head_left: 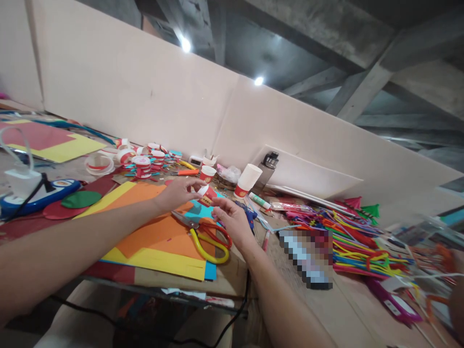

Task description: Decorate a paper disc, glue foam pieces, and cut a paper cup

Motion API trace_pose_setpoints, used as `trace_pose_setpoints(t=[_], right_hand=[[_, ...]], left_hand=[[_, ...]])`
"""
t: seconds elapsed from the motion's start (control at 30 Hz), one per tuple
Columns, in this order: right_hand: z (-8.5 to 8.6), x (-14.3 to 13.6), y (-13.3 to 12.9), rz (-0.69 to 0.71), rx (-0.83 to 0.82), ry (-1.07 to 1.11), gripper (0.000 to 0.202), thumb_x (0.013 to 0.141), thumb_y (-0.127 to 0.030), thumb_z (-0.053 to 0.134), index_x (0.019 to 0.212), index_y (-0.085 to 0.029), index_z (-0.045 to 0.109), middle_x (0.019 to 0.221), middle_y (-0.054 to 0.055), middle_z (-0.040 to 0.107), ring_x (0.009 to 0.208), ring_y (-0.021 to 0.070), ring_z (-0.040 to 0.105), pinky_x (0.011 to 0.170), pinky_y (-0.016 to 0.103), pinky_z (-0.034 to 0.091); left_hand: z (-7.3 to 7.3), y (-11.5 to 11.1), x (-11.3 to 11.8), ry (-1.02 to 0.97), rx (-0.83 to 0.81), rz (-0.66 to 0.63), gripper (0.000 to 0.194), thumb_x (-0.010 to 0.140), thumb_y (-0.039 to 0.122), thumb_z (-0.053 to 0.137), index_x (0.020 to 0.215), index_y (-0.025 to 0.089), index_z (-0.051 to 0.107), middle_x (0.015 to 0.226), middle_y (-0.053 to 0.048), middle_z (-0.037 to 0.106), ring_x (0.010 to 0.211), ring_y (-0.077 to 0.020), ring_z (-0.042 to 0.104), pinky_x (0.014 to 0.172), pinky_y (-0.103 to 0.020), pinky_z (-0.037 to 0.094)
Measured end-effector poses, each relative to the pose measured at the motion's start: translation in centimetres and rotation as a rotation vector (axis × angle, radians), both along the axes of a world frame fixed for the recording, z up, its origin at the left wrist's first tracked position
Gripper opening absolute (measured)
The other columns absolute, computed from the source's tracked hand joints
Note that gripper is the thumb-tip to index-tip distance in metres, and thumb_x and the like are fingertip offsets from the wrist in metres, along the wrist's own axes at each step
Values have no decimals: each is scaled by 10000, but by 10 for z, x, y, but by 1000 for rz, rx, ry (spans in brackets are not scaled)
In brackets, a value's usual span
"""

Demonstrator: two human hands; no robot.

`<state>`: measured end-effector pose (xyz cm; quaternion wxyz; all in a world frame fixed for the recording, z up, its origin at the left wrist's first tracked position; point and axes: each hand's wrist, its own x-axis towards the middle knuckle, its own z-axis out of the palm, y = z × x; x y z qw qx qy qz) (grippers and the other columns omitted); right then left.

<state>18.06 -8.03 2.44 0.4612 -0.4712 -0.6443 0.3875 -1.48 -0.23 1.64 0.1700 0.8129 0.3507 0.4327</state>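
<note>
A small red-and-white paper cup (206,194) is held above the coloured paper, between my two hands. My left hand (181,193) pinches its upper left side with thumb and fingers. On the right edge of the cup, the curled fingers of my right hand (234,220) close in and appear to touch it. Scissors (208,246) with yellow and red handles lie just below, on orange paper sheets (152,229) and yellow sheets (166,263). Turquoise paper (199,210) shows under the hands. A blue tool (250,215) is partly hidden behind my right hand.
Cut cup pieces (141,166) cluster at the back left. Stacked paper cups (248,180), a dark bottle (266,169) and a glue stick (259,200) stand or lie behind. Pipe cleaners (355,241) pile at right. A blue power strip (39,195) sits left; a black cable (239,309) hangs in front.
</note>
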Motion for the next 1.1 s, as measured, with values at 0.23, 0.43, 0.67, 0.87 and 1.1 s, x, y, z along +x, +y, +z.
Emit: trace_pose_setpoints(t=[0.23,0.43,0.67,0.87,1.1], right_hand=[[-9,-6,2,89,36,11,275,773,-289,593,1022,-230,694,1034,18,702,888,172,629,749,308,513],[-6,-9,-1,-4,35,7,200,724,-286,644,884,-209,736,822,4,717,718,145,610,684,277,468],[-2,-4,-3,-17,-33,31,180,677,-328,696,742,-164,658,667,-18,622,588,100,511,574,235,396],[-2,-2,-3,198,-84,2,177,695,-304,675,728,-175,559,647,-57,545,566,73,454,554,212,353],[-6,-4,-2,127,-75,2,213,727,-353,650,678,-187,526,586,-54,533,520,77,441,517,213,346]], left_hand=[[3,-22,13,-160,-93,-119,322,756,311,667,1043,164,669,787,-14,651,670,-113,544,613,-224,444],[-6,-20,18,-288,-298,-279,419,699,298,715,1090,164,642,834,-27,647,737,-146,586,652,-251,476],[-8,-20,21,-303,-415,-379,450,690,243,706,1125,172,618,806,-12,649,740,-145,592,680,-256,465],[-6,-16,17,-213,-441,-374,479,616,221,757,1078,175,640,712,18,610,673,-130,561,610,-228,429],[-7,-11,15,-175,-447,-359,449,653,250,727,1080,159,620,675,31,575,628,-118,535,591,-230,410]])
